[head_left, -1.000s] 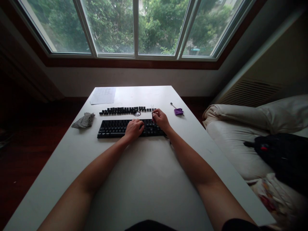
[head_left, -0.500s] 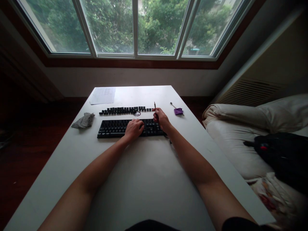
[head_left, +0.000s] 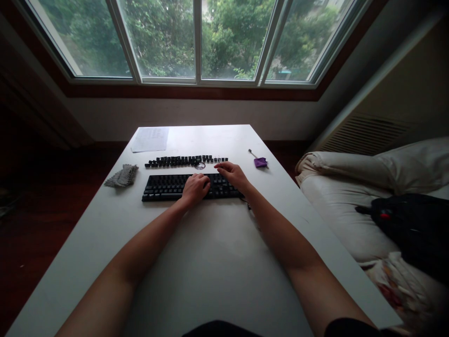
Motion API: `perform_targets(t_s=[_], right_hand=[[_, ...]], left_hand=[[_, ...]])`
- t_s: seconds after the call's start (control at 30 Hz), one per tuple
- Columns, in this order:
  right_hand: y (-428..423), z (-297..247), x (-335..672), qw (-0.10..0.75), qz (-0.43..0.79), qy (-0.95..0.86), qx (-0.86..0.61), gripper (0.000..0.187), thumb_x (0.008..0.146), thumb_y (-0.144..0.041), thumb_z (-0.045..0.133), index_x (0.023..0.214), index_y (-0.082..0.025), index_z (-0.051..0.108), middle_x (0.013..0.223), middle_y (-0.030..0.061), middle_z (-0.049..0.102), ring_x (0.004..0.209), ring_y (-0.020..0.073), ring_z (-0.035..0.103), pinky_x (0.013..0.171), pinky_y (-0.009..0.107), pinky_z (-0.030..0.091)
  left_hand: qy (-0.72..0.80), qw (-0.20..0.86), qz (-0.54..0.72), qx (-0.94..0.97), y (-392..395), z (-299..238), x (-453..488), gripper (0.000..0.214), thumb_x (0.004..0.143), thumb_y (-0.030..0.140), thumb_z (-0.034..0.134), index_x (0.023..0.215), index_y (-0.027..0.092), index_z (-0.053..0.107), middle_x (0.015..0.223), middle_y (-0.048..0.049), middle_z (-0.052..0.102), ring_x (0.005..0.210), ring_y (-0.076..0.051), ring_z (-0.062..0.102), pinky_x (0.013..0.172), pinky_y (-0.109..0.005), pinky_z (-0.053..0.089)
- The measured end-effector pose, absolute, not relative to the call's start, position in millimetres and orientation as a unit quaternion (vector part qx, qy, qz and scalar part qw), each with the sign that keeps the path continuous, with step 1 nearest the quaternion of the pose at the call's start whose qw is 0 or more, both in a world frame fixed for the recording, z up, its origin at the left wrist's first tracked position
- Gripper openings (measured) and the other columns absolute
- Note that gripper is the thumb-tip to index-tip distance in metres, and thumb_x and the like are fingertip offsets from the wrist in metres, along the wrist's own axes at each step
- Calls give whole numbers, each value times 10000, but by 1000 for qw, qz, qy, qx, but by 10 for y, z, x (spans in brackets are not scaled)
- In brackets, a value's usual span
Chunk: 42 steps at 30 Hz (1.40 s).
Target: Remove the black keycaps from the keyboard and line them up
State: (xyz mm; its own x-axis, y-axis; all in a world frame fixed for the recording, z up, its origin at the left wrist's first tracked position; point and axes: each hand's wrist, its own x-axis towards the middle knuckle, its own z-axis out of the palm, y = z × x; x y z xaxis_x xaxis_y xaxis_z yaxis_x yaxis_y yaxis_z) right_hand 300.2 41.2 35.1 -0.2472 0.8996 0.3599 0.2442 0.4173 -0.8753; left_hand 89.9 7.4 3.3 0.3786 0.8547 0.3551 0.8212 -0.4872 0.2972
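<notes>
A black keyboard lies across the white table. My left hand rests on its middle, fingers lying over the keys and loosely bent. Over the keyboard's right part is my right hand, its fingertips pinched on a thin tool with fine, wire-like ends; its exact kind is too small to tell. Behind the keyboard, loose black keycaps stand in a long row. A small round clear object lies in front of that row. The right hand partly covers the keyboard's upper right keys.
A crumpled grey cloth lies on the left of the white table, with paper sheets at the back left. On the right are a purple cloth-like piece and a small brush. A sofa stands beyond the right edge.
My right hand has turned and shifted slightly left, and the thin tool that pointed up is now lower, near the right end of the keycap row. My left hand has stayed put.
</notes>
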Motion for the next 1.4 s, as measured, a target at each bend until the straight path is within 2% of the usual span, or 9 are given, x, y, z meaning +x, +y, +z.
perform_targets(t_s=[0.13, 0.37, 0.47, 0.6, 0.8, 1.03, 1.23, 1.4], right_hand=[[442, 309, 3042, 456, 367, -693, -420, 313, 837, -431, 684, 1049, -211, 749, 722, -9, 609, 629, 133, 505, 602, 266, 419], [557, 144, 3055, 454, 364, -693, -425, 276, 860, -411, 646, 1036, -212, 721, 837, 25, 703, 713, 169, 647, 683, 294, 520], [546, 115, 3036, 449, 328, -696, -453, 244, 881, -382, 627, 1050, -225, 706, 824, 25, 710, 721, 185, 670, 704, 308, 531], [475, 150, 2994, 430, 266, -717, -480, 243, 917, -335, 576, 1107, -225, 680, 781, 10, 696, 686, 175, 648, 704, 294, 505], [430, 261, 2985, 384, 222, -766, -465, 183, 928, -296, 549, 1034, -207, 669, 780, 14, 689, 700, 176, 617, 697, 284, 457], [436, 306, 3018, 359, 215, -795, -440, 155, 934, -279, 556, 1023, -215, 664, 757, 9, 693, 693, 177, 631, 688, 281, 456], [467, 267, 3040, 345, 279, -754, -484, 113, 927, -266, 574, 995, -220, 651, 736, -7, 712, 615, 161, 662, 652, 275, 477], [467, 241, 3083, 334, 263, -792, -438, 138, 921, -280, 588, 1012, -217, 670, 748, -3, 715, 671, 162, 664, 682, 267, 471]], left_hand=[[508, 38, 235, 828, 68, 35, 901, 178, 970, 311, 534, 988, 236, 695, 1037, -73, 684, 1020, -255, 582, 926, -407, 436], [508, 32, 235, 828, 68, 37, 905, 176, 969, 314, 542, 978, 236, 700, 1025, -75, 681, 1014, -255, 582, 924, -405, 434], [512, 38, 234, 826, 69, 36, 905, 172, 968, 313, 546, 987, 241, 701, 1033, -78, 682, 1028, -258, 580, 933, -406, 433], [509, 34, 235, 827, 79, 19, 905, 171, 968, 317, 550, 987, 235, 698, 1026, -77, 682, 1022, -259, 579, 927, -406, 432], [506, 26, 235, 830, 83, 27, 905, 167, 967, 316, 552, 978, 236, 698, 1024, -76, 684, 1010, -262, 578, 908, -409, 431], [510, 28, 232, 828, 71, 36, 907, 177, 969, 316, 547, 990, 234, 702, 1034, -79, 680, 1015, -257, 577, 913, -404, 433], [507, 35, 238, 828, 77, 28, 902, 165, 961, 306, 555, 989, 235, 702, 1026, -80, 676, 1023, -256, 576, 921, -399, 431], [507, 33, 235, 828, 65, 46, 898, 166, 961, 320, 557, 983, 234, 697, 1021, -80, 679, 1021, -260, 578, 911, -402, 431]])
